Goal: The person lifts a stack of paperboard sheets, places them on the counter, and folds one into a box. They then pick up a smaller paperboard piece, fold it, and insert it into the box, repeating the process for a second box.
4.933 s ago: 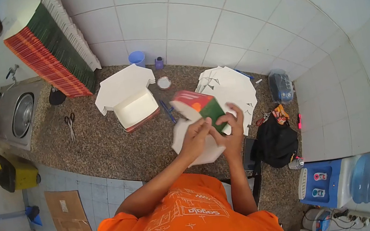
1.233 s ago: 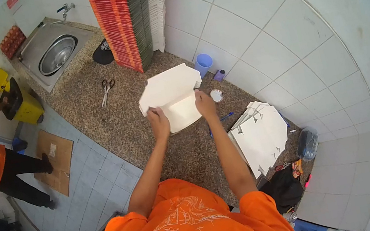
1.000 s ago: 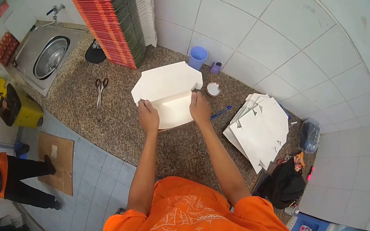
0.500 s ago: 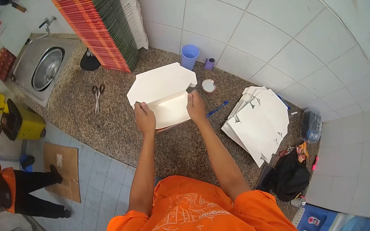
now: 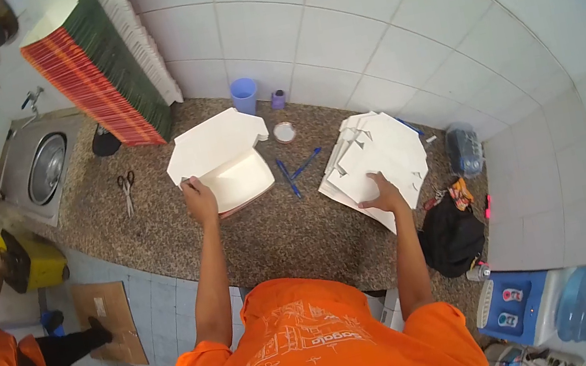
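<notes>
My left hand (image 5: pixel 200 200) is closed on the left side of a white cardboard box (image 5: pixel 238 180), whose lid stands open toward the wall. Over the front part of a pile of flat white card blanks (image 5: pixel 382 155) is my right hand (image 5: pixel 387 194), its thumb and fingers spread apart. Two blue pens (image 5: pixel 288 177) lie on the counter between the box and the pile. A small round white lid (image 5: pixel 285 132) sits behind the pens.
Tall stacks of red and green folded boxes (image 5: pixel 107 82) stand at the back left, near scissors (image 5: pixel 128 192) and a sink (image 5: pixel 49 169). A blue cup (image 5: pixel 244 96) is by the wall; a black bag (image 5: pixel 451 237) lies right. Another person (image 5: pixel 33 354) stands far left.
My right hand has let go of the box and moved right to the card pile, its fingers now apart. My left hand still holds the box. The view has shifted right, and a second pen now shows.
</notes>
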A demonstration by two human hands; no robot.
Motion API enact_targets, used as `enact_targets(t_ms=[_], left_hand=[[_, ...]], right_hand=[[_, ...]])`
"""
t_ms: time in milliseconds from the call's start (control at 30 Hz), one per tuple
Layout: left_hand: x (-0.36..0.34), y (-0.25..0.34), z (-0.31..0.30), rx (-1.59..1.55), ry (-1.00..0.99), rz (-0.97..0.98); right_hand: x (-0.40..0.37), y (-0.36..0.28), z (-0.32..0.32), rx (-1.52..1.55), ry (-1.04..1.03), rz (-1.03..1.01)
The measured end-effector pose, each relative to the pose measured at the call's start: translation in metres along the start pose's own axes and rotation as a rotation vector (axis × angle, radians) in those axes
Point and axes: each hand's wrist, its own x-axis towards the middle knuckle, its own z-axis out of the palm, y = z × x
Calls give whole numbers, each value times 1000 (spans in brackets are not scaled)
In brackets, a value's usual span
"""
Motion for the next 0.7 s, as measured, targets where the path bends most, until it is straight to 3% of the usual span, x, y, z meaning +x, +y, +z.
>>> enact_targets(t_ms=[33,133,167,233,267,300,333,400,433,500,533,567,633,667,700], left_hand=[[4,-2,6,-19,-9,14],[20,-17,20,-59,-60,24],[22,-17,20,-122,-95,-1],[18,-17,23,-189,-142,-10],[12,-19,22,-213,0,74],[3,-12,16,-241,143,156],[-8,-7,9,-252,136,166],[-54,48,-33,-547,21,191],[-69,55,-41,-591,-216,115],[-97,85,-60,-756,-750,-31],[-110,110,-67,-882,-1051,-101],[-118,124,-64,-882,-1056,-103],[-130,146,-54,-1187,-1641,-447],[-138,143,-45,-986,-1425,-625],[-139,144,-36,-659,-1470,-386]], right_hand=[[-3,18,4,115,-54,-139],[-4,24,-7,163,-175,-215],[-8,28,-7,147,-86,-314],[-6,37,-13,200,-44,-297],[-6,43,-14,246,-16,-289],[-15,41,-17,178,218,-274],[-25,40,-21,179,233,-267],[-45,39,-25,130,1141,33],[-58,31,-30,127,1142,32],[-96,-12,-39,162,1388,-124],[-116,-36,-31,183,1200,-182],[-137,-60,-18,202,1013,-234],[-171,-98,7,309,621,-476],[-178,-112,27,328,614,-613],[-180,-111,51,326,595,-716]])
